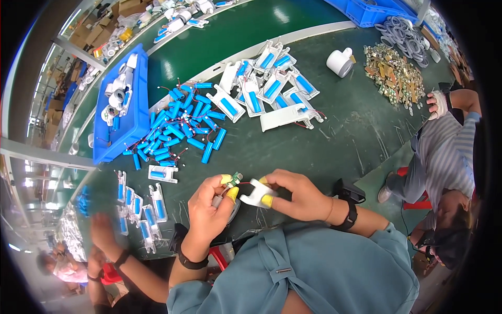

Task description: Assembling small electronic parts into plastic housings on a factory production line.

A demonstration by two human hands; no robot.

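Observation:
Yellow covers sit on the thumb and fingertips of both my hands. My left hand (206, 204) pinches a small green circuit board (235, 180) between thumb and finger. In my right hand (300, 196) is a white plastic housing piece (255, 194) with a forked end, gripped by its right side. A thin red wire (244, 182) runs between the board and the housing piece. Below my left fingers a round grey-and-white part (233, 213) shows partly; the hand hides the rest, and I cannot tell what it rests on.
Beyond my hands lie a pile of blue battery cells (178, 123) with wires and a heap of white housings holding cells (272, 83). A blue bin (138, 104) stands left, circuit boards (395, 76) and grey rings (402, 39) far right. Co-workers sit at both sides; one's blurred hand (104, 233) is near.

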